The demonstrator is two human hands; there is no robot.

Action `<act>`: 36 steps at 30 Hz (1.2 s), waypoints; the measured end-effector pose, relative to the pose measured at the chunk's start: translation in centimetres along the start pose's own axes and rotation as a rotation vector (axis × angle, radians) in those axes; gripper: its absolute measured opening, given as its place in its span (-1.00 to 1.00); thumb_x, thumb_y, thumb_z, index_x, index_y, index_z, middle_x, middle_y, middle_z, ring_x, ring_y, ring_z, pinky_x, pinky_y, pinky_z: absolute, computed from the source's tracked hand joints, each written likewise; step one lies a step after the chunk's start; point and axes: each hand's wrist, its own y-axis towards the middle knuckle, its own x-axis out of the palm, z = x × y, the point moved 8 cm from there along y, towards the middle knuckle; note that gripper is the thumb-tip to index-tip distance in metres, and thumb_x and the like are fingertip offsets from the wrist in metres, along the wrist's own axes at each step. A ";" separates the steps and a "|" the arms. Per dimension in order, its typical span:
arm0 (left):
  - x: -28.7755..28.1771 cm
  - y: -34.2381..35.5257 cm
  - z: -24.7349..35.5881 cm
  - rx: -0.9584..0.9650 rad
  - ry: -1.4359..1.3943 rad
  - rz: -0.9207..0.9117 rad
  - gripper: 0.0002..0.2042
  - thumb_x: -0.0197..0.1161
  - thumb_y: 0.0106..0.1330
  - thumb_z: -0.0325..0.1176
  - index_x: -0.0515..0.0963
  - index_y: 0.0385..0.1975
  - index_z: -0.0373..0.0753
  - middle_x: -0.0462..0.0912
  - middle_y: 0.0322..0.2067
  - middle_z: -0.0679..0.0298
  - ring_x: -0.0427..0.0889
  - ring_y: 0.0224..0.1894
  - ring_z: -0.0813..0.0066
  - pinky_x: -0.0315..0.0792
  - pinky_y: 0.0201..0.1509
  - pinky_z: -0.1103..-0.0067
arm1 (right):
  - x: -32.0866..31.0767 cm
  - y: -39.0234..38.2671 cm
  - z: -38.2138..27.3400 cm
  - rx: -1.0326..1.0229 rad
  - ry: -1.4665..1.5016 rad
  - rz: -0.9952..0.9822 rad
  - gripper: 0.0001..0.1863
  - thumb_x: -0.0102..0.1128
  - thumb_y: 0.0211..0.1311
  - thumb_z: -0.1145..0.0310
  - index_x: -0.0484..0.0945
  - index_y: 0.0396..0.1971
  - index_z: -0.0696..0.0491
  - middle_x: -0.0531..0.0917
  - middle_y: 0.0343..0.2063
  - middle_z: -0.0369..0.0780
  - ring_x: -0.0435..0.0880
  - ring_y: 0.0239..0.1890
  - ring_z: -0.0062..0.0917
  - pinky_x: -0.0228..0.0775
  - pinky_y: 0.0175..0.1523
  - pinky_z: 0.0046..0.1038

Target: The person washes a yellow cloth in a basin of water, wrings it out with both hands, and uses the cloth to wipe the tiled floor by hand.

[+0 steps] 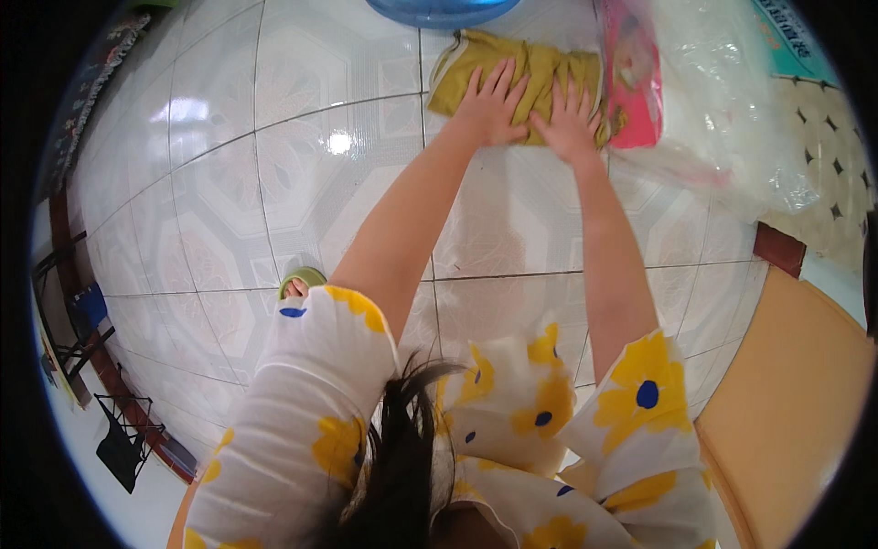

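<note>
A mustard-yellow cloth (448, 90), bunched into a rough rectangle, lies on the tiled floor (338, 201) ahead of me. My left hand (494, 105) rests on its middle with the fingers spread. Beside it, my right hand (569, 117) presses on the right part of the cloth, fingers also apart. Both palms face down, and neither hand grips anything that I can see. A thin pale edging or cord runs along the cloth's left and right ends.
Right of the cloth lie a pink package (637, 101) and crumpled clear plastic (732, 119). A blue round basin (444, 11) stands at the far edge. An orange-tan panel (800, 366) is at the lower right. Dark-framed folding items (123, 439) are at the left wall.
</note>
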 end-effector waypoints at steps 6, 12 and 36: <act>1.4 -10.5 3.5 0.042 -0.182 -0.072 -0.20 0.03 0.04 0.09 -0.03 0.26 -0.17 -0.21 0.29 -0.01 -0.25 0.35 0.20 -0.32 0.31 0.14 | 3.0 -10.7 -1.6 -0.076 0.032 -0.066 -0.11 -0.03 0.02 -0.20 -0.13 0.29 -0.13 -0.22 0.32 -0.26 -0.38 0.34 -0.23 -0.45 0.23 0.14; 3.2 -19.6 8.0 0.046 -0.210 -0.068 -0.21 0.04 0.08 0.09 -0.03 0.26 -0.22 -0.21 0.29 -0.03 -0.27 0.35 0.15 -0.29 0.29 0.11 | 5.6 -19.8 -2.1 -0.102 0.056 -0.095 -0.09 0.06 -0.06 -0.18 -0.07 0.28 -0.13 -0.12 0.31 -0.24 -0.31 0.34 -0.23 -0.42 0.23 0.14; 1.2 -6.2 5.4 0.013 -0.127 -0.025 -0.17 0.07 0.00 0.09 -0.02 0.26 -0.19 -0.21 0.30 0.03 -0.26 0.36 0.25 -0.34 0.31 0.16 | 1.1 -7.6 0.9 -0.091 -0.006 -0.087 -0.15 0.03 0.00 -0.15 -0.01 0.26 -0.10 -0.16 0.31 -0.32 -0.35 0.35 -0.36 -0.41 0.26 0.09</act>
